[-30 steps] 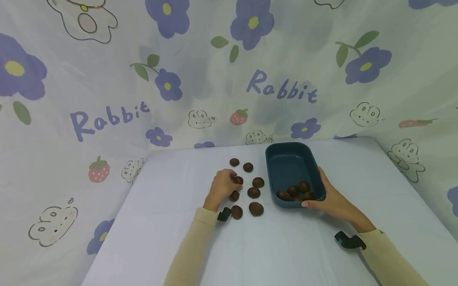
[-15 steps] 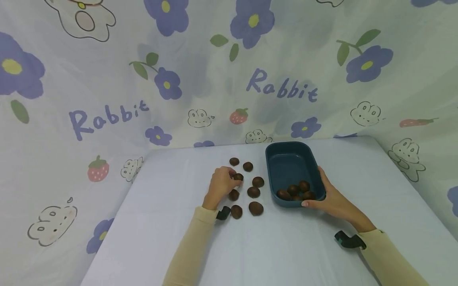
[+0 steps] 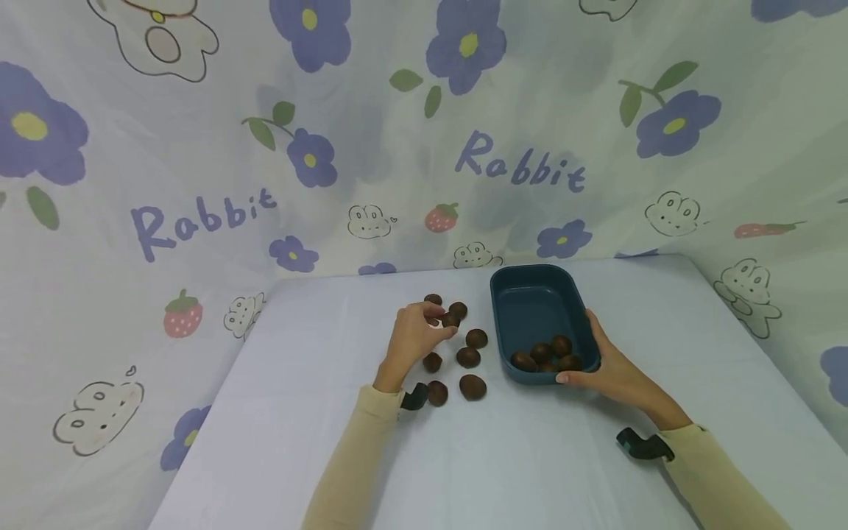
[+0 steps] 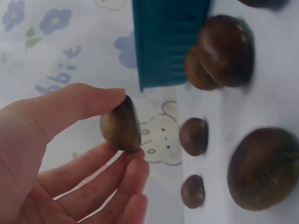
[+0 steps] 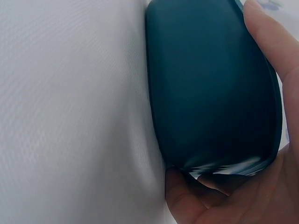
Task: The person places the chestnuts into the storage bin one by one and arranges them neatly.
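Note:
Between thumb and fingertips, my left hand point(image 3: 417, 335) pinches a brown chestnut point(image 4: 122, 125), raised off the table as the left wrist view shows. Below and around that hand lie several loose chestnuts point(image 3: 468, 358) in two rough columns. My right hand point(image 3: 612, 372) grips the near right corner of a dark teal rectangular dish point(image 3: 530, 313), its thumb over the near rim and the fingers along the right side. Several chestnuts point(image 3: 541, 352) are gathered at the dish's near end. From the right wrist view, the dish's outer wall point(image 5: 210, 84) hides what is inside.
A white cloth covers the table point(image 3: 530, 456). Behind it hangs a curtain point(image 3: 384, 147) printed with flowers and rabbits. Two chestnuts point(image 3: 433, 299) lie farthest back, near the left hand. Dark wrist mounts point(image 3: 644, 444) stick out beside the sleeves.
The left hand has lifted the chestnut from its place in the left column and shifted slightly right and up with it. The right hand and dish stay put.

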`<state>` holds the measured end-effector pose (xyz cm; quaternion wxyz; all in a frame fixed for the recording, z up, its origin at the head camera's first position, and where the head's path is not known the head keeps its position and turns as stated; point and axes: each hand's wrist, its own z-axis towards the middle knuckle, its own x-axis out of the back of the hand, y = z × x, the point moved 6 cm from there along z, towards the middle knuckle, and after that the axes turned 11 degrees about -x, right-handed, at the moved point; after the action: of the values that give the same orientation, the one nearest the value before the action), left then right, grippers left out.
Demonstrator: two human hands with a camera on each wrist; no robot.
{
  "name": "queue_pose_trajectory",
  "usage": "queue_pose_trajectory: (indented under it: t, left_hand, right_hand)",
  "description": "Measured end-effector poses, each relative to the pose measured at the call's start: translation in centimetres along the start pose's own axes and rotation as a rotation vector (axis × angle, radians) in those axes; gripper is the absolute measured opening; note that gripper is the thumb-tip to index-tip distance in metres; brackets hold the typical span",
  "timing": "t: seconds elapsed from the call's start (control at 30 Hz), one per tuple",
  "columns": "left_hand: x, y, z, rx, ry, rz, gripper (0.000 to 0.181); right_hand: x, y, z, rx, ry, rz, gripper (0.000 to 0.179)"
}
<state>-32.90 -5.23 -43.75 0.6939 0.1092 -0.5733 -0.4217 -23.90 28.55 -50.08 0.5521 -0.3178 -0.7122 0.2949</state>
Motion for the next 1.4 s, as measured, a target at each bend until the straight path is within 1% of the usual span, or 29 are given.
queue_pose_trajectory:
  t: [0.1, 0.17, 0.3, 0.43, 0.67, 0.83, 0.97, 1.07, 1.27, 1.4]
  left_hand:
    - [0.0, 0.4, -0.1, -0.006, 0.018, -0.038, 0.033]
    - [-0.1, 0.7, -0.2, -0.004, 0.02, -0.071, 0.032]
    - [-0.7, 1.5, -0.2, -0.006, 0.001, -0.14, 0.033]
    - [-1.5, 2.5, 0.1, -0.027, -0.018, -0.209, 0.034]
    - [-2.7, 3.7, 0.9, -0.056, -0.048, -0.249, 0.036]
    - [-3.5, 4.6, 1.4, -0.081, -0.082, -0.287, 0.035]
    - [-4.2, 5.6, 1.9, -0.119, -0.111, -0.261, 0.036]
    - [-5.0, 6.1, 2.3, -0.147, -0.138, -0.22, 0.037]
    - [-6.7, 6.7, 2.5, -0.193, -0.182, -0.13, 0.037]
    - [-7.3, 6.9, 2.6, -0.206, -0.203, -0.089, 0.036]
  right_hand:
    - [-0.2, 0.1, 0.1, 0.002, -0.004, 0.008, 0.134]
    - [-0.2, 0.1, 0.1, -0.005, -0.006, 0.008, 0.134]
    - [-0.3, 0.3, 0.0, -0.022, -0.003, -0.004, 0.135]
    - [-0.4, 0.5, 0.0, -0.025, 0.001, -0.005, 0.135]
    - [-0.4, 0.6, 0.0, -0.023, 0.0, -0.009, 0.135]
    - [-0.2, 0.5, 0.0, -0.024, -0.001, -0.01, 0.135]
    - [-0.1, 0.5, 0.0, -0.02, 0.005, -0.012, 0.134]
    - [-0.1, 0.5, 0.0, -0.018, 0.003, -0.008, 0.134]
    - [-0.1, 0.3, 0.2, -0.003, -0.007, 0.005, 0.133]
    - [0.0, 0.3, 0.1, 0.005, -0.014, 0.013, 0.133]
